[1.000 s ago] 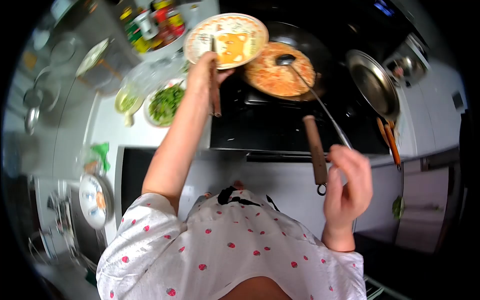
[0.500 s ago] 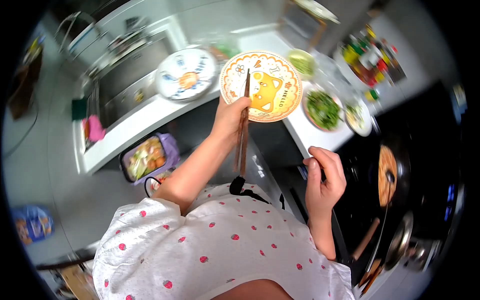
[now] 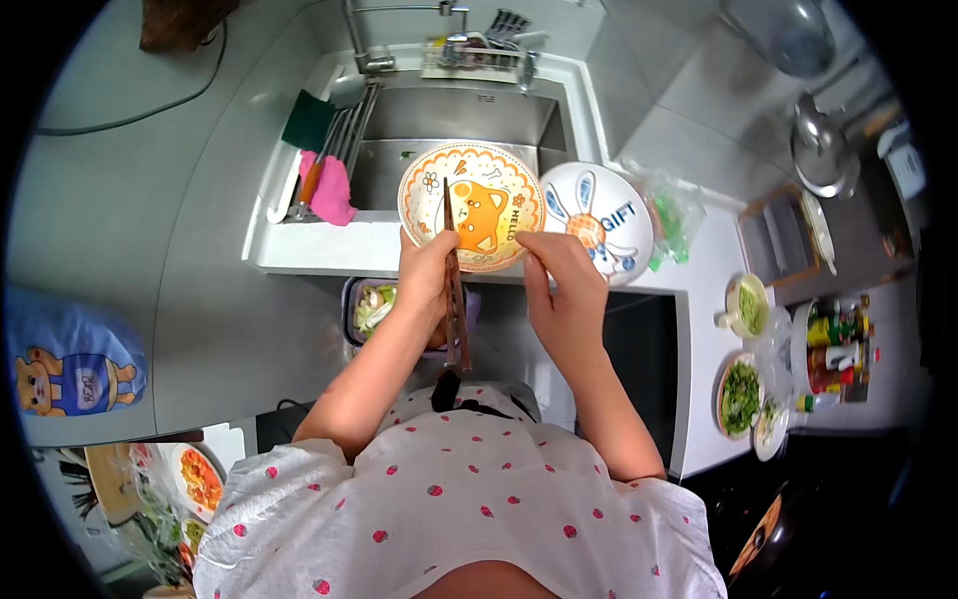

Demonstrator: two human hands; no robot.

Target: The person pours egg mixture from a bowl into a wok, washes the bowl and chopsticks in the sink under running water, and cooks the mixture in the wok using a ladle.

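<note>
My left hand [image 3: 427, 275] is closed around the near rim of a plate [image 3: 480, 205] with an orange scalloped border, a cartoon animal and the word HELLO. The same hand grips a pair of dark wooden chopsticks [image 3: 455, 299], which lie across the plate's left part and point away from me. At the plate's right rim, my right hand [image 3: 569, 299] has its index finger and thumb brought together on the edge. The plate's inside shows no food. Just behind it on the right lies a white plate [image 3: 631, 245] marked GIFT.
A steel sink [image 3: 384, 165] lies ahead, with a pink cloth [image 3: 331, 190] at its left. Below the counter edge stands a container of food scraps [image 3: 371, 307]. To the right are a cup of shredded greens [image 3: 746, 307], a bowl of leaves [image 3: 739, 397] and a pan [image 3: 763, 539].
My view has swung left from the stove side toward the sink. The plate and chopsticks came along in my left hand, and my right hand moved up to the plate's right rim.
</note>
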